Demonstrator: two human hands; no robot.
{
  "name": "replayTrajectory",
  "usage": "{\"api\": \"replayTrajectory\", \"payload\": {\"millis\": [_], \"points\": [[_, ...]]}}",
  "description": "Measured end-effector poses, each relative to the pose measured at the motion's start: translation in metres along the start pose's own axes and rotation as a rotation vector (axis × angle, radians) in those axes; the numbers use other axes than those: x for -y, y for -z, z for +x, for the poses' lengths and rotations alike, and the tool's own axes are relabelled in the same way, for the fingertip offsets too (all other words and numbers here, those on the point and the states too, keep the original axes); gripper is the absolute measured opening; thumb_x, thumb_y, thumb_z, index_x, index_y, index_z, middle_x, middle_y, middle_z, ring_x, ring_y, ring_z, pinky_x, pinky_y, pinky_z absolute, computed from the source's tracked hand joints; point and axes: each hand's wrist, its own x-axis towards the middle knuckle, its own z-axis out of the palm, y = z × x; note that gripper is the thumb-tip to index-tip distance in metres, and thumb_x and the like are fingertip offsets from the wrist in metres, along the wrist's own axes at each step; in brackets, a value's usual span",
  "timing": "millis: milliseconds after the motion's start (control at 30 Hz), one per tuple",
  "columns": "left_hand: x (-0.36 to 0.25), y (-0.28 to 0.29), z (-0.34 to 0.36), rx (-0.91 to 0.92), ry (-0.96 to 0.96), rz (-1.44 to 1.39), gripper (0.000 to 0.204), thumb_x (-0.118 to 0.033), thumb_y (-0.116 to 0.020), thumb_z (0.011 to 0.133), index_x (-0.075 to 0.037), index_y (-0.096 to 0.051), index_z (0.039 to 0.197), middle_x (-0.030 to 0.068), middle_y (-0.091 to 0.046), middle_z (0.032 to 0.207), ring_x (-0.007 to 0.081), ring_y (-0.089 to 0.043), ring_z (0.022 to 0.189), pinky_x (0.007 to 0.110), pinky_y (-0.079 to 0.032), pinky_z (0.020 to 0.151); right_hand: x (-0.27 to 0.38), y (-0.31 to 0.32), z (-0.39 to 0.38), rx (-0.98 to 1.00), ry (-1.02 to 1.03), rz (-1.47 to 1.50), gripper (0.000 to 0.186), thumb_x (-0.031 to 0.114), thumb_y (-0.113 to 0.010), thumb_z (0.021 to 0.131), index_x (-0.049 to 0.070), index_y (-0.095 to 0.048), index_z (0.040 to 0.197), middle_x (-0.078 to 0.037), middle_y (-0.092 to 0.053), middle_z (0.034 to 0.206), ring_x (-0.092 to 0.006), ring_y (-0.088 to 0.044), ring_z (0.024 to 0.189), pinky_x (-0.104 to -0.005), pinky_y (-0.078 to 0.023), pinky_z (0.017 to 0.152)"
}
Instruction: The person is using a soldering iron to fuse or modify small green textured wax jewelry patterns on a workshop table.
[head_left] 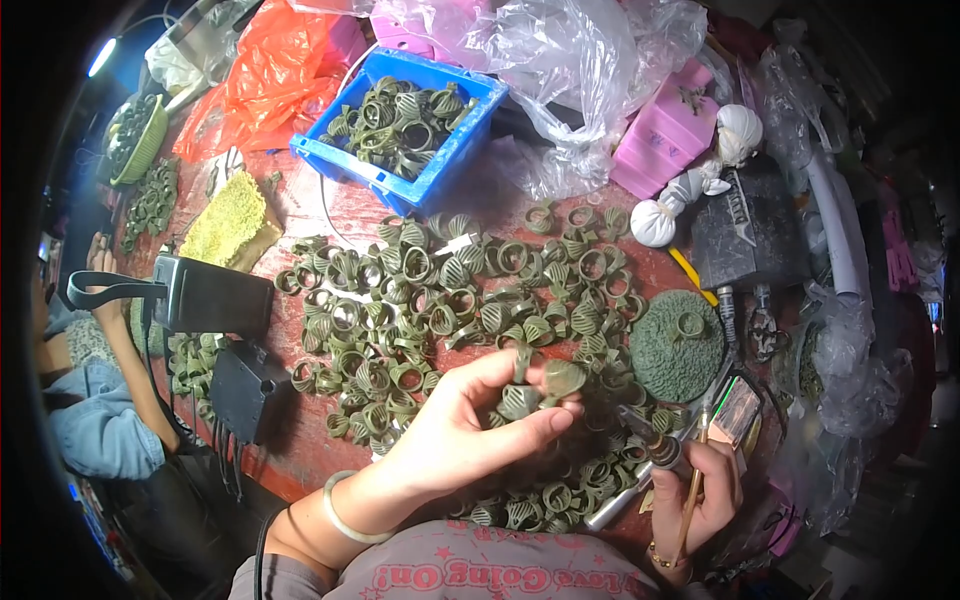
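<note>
My left hand (450,425) pinches a few dark green rings (518,402) between thumb and fingers, over the middle of the table. The rings at the fingertips are partly blurred. To the right, my right hand (705,490) is closed around a pen-like handpiece (662,450) with a dark tip, pointing toward the left hand. A thin wooden-handled stick (692,490) also runs through the right fingers. Many similar ribbed green rings (440,290) lie loose around both hands. A silver tube (612,507) lies beside the right hand.
A blue crate (400,185) of rings stands at the back. Right of the pile sits a round green textured pad (675,345) with one ring on it. A black box (750,230), pink block (665,135), yellow sponge (230,222) and power bank (215,295) surround it. Another person's arm (135,370) shows left.
</note>
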Motion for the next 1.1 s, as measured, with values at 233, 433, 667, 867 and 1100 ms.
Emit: {"api": "replayTrajectory", "payload": {"millis": [233,433,667,867,1100], "points": [[0.011,0.011,0.016,-0.056,-0.603,0.644,0.018,-0.003,-0.074,0.077,-0.001,-0.065,0.093,0.0063,-0.061,0.088,0.0144,-0.057,0.073,0.027,-0.045,0.059,-0.003,0.004,0.003,-0.036,0.013,0.023,0.040,0.032,-0.079,0.077,0.000,-0.059,0.089,-0.009,-0.063,0.080,-0.0246,-0.058,0.069,-0.0342,-0.047,0.062],[0.017,-0.013,0.018,-0.141,-0.610,1.278,0.020,-0.007,-0.074,0.075,-0.002,-0.055,0.074,0.0122,-0.053,0.085,0.0302,-0.060,0.077,0.038,-0.048,0.058,-0.004,0.007,0.002,-0.051,0.020,0.070,0.040,0.031,-0.080,0.076,0.000,-0.061,0.091,-0.009,-0.062,0.079,-0.0235,-0.058,0.067,-0.0325,-0.047,0.059],[0.009,0.003,0.014,-0.020,-0.279,0.252,0.013,-0.003,-0.076,0.078,-0.003,-0.067,0.087,0.0016,-0.062,0.088,0.0100,-0.055,0.077,0.026,-0.045,0.070,-0.001,0.009,0.001,-0.064,0.002,0.073,0.039,0.032,-0.080,0.075,0.001,-0.062,0.090,-0.008,-0.061,0.078,-0.0225,-0.058,0.067,-0.0320,-0.046,0.058],[0.004,0.005,0.009,0.000,-0.030,-0.112,0.016,-0.003,-0.072,0.083,-0.003,-0.068,0.099,0.0013,-0.068,0.095,0.0072,-0.061,0.086,0.023,-0.048,0.080,-0.004,0.002,0.002,-0.052,0.000,0.051,0.039,0.032,-0.080,0.076,0.000,-0.061,0.090,-0.009,-0.062,0.079,-0.0228,-0.058,0.068,-0.0319,-0.047,0.059],[0.003,0.004,0.010,0.066,-0.033,0.022,0.027,-0.004,-0.070,0.083,-0.001,-0.068,0.109,0.0108,-0.064,0.119,0.0181,-0.056,0.114,0.033,-0.040,0.101,-0.003,0.003,0.002,-0.067,0.034,0.034,0.040,0.034,-0.079,0.077,0.000,-0.061,0.089,-0.008,-0.062,0.077,-0.0230,-0.058,0.068,-0.0322,-0.047,0.060]]}}
